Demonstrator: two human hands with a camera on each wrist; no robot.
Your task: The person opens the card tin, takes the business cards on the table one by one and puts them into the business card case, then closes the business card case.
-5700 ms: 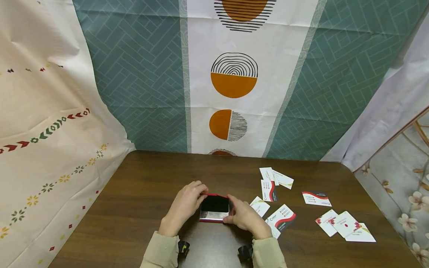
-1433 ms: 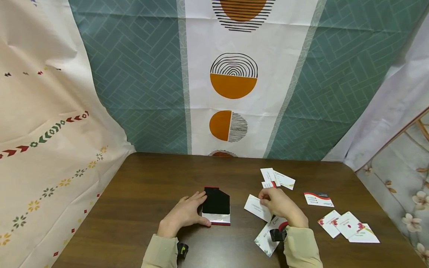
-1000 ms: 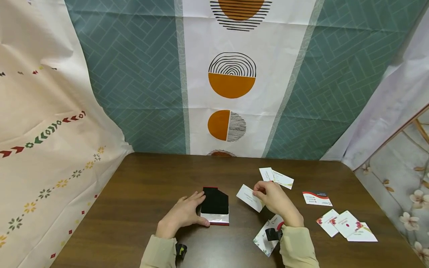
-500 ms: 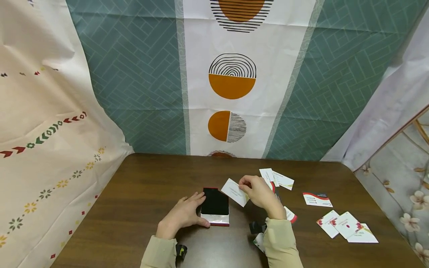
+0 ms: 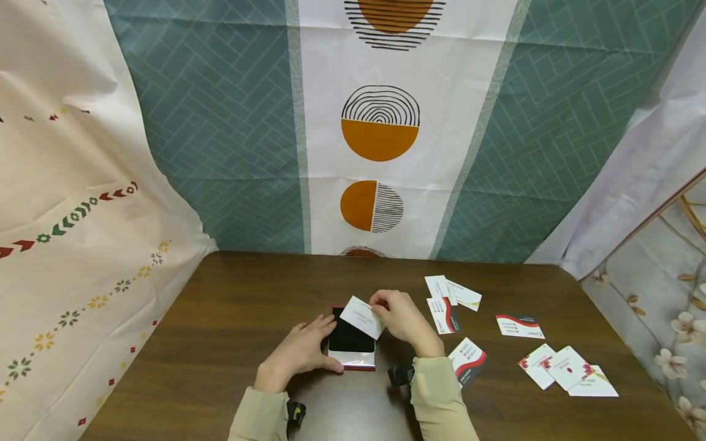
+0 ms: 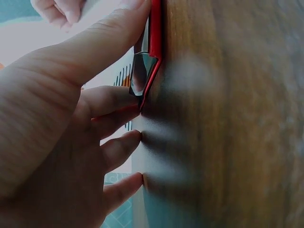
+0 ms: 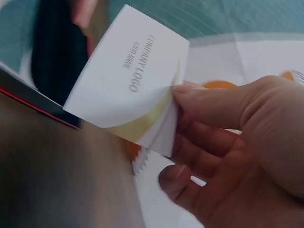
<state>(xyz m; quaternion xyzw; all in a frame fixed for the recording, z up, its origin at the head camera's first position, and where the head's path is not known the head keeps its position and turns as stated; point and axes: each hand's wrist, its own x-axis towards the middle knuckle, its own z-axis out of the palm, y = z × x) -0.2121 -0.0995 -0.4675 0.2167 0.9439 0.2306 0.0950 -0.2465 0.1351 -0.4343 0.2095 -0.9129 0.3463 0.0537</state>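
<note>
A white business card [image 5: 361, 317] printed "COMPANY LOGO" with a gold curve is pinched between the thumb and fingers of my right hand [image 5: 405, 320]. It tilts over an opened card holder [image 5: 351, 360] with a red edge, black inner face and shiny strip at the near side. A second edge shows at the card's corner in the right wrist view, perhaps another card beneath. My left hand [image 5: 295, 355] holds the holder's left side, thumb at its near edge and index finger at its far part. Other left fingertips [image 6: 137, 179] rest on the wooden table.
Right of the hands lie several loose business cards: a red-and-black one [image 5: 467, 360], another [image 5: 443, 315], white ones at the back [image 5: 463, 294], one alone [image 5: 520, 326] and a floral group [image 5: 568, 369]. Patterned cloth [image 5: 380, 202] hangs behind the wooden table [image 5: 248, 288].
Earlier both hands were at the holder. My right hand then picked up the white card from the right and carried it left over the holder. My left hand has stayed at the holder's left side.
</note>
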